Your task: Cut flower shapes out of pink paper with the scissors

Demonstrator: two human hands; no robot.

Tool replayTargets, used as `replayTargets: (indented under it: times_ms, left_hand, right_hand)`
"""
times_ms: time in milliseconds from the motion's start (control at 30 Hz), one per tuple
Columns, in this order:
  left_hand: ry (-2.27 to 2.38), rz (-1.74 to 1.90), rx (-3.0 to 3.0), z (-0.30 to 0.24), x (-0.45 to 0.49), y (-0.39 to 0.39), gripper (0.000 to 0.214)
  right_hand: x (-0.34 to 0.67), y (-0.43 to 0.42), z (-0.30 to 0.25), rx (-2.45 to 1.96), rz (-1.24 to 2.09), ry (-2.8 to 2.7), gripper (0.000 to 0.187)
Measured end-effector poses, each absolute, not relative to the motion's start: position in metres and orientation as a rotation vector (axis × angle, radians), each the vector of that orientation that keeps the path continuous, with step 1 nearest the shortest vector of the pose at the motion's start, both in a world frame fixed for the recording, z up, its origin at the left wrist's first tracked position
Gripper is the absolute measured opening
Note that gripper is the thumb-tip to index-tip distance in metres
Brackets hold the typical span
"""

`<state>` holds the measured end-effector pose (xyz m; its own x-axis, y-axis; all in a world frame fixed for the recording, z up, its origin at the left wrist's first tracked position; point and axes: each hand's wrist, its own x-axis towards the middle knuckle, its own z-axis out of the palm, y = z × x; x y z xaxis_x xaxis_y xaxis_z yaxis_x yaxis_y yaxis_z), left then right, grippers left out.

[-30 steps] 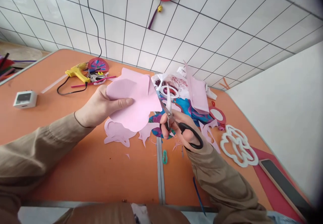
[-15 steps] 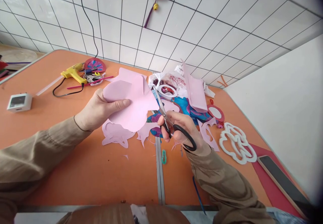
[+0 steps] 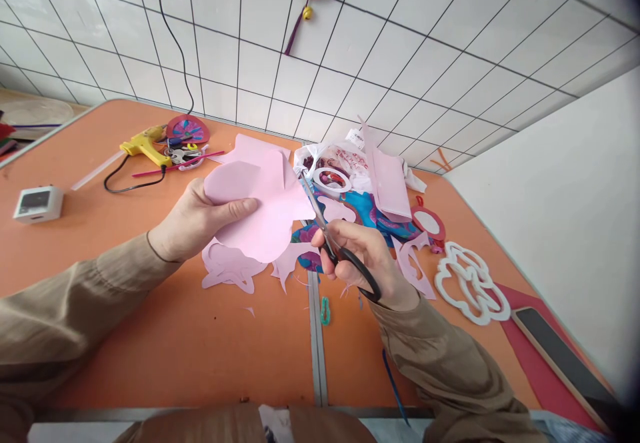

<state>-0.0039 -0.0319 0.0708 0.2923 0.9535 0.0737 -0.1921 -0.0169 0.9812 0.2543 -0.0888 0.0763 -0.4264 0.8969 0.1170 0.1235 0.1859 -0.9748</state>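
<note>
My left hand (image 3: 203, 220) pinches a pink sheet (image 3: 257, 213) with a partly cut, curvy outline, the thumb lying on top. In my right hand (image 3: 363, 260) is a pair of scissors (image 3: 345, 253) with black handles, fingers through the loops. The blades look closed and point up and away, right beside the sheet's right edge; I cannot tell whether they touch it. Below and behind the sheet lie pink offcuts (image 3: 231, 271) and blue floral fabric (image 3: 361, 206).
A yellow glue gun (image 3: 145, 147) with its cord lies at the back left, near a white box-shaped device (image 3: 39, 203). White cloud-shaped cutouts (image 3: 470, 286) and a phone (image 3: 560, 356) are on the right. A green clip (image 3: 325, 311) rests by the table seam.
The scissors have closed, their handles drawing together in my right hand. My left hand and the pink sheet have hardly moved.
</note>
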Motion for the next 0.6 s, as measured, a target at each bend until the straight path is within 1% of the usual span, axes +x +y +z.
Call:
replayTargets:
  times_ms: [600]
  left_hand:
    - [0.829,1.128,1.226,0.0712,-0.0029,-0.0342,0.020]
  right_hand:
    - [0.2540,-0.0878,0.0781,-0.980,1.282,-1.723,0.055]
